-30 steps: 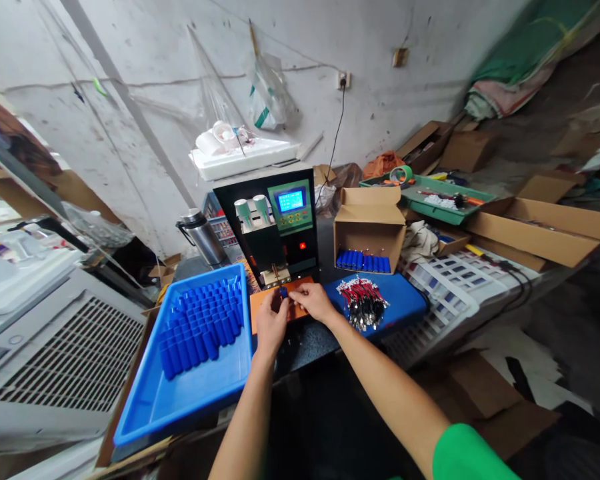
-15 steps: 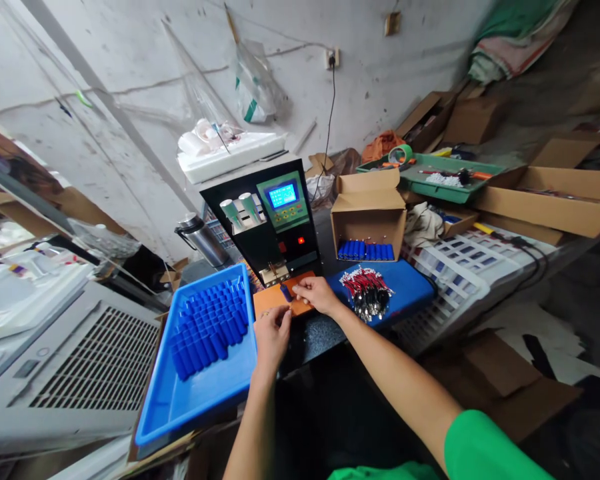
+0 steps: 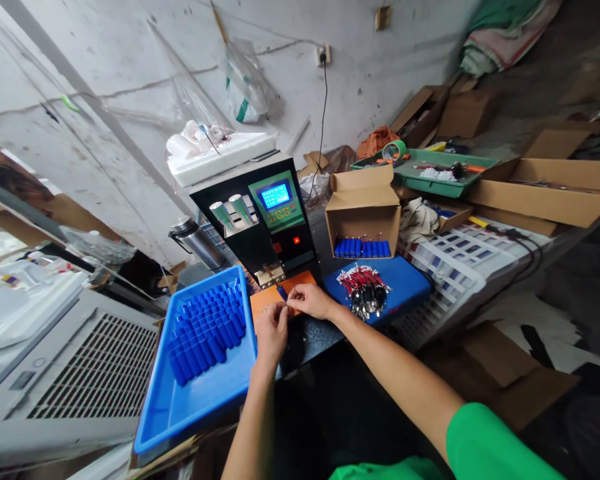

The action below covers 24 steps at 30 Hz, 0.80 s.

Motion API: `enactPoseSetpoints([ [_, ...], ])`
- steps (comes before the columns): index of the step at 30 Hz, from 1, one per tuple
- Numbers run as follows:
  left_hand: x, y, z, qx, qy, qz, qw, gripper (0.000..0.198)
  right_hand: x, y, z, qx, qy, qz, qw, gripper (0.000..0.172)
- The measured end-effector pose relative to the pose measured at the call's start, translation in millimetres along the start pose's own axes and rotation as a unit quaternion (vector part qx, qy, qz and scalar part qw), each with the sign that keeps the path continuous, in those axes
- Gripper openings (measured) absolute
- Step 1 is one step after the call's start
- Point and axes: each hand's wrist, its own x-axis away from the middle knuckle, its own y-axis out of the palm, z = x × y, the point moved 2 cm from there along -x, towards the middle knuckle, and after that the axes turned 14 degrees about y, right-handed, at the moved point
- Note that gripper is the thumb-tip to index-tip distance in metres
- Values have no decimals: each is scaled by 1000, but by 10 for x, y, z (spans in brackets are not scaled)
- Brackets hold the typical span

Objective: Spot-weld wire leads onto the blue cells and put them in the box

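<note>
A blue cylindrical battery cell stands at the foot of the black spot welder, just under its electrodes. My left hand is closed in a pinch at the cell's near end. From the right, my right hand reaches in with thumb and fingers pinched, its tips touching or almost touching the left fingertips. Whatever lies between the right fingertips is too small to make out. Both hands are over the orange board. A pile of red and black wire leads lies right of my right hand.
A blue tray on the left holds many blue cells. The open cardboard box contains more cells. The leads rest on a blue block. Behind the tray stands a steel flask; a green tray sits back right.
My right hand has moved in toward my left, and their fingertips now meet by the cell's near end. The view has shifted slightly.
</note>
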Motion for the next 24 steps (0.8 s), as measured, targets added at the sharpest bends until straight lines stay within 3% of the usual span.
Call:
enactPoseSetpoints([
  [6, 44, -60, 65, -13, 58, 62, 996, 19, -25, -68, -21, -110, 54, 27, 992, 17],
  [12, -114, 90, -28, 5, 75, -30, 997, 43, -15, -134, -73, -218, 93, 43, 971, 20],
  [17, -108, 142, -99, 49, 31, -7, 998, 47, -56, -132, -65, -230, 100, 51, 967, 24],
  [24, -158, 4, 56, 117, -77, 47, 989, 44, -137, -111, 11, -180, 82, 78, 977, 27],
])
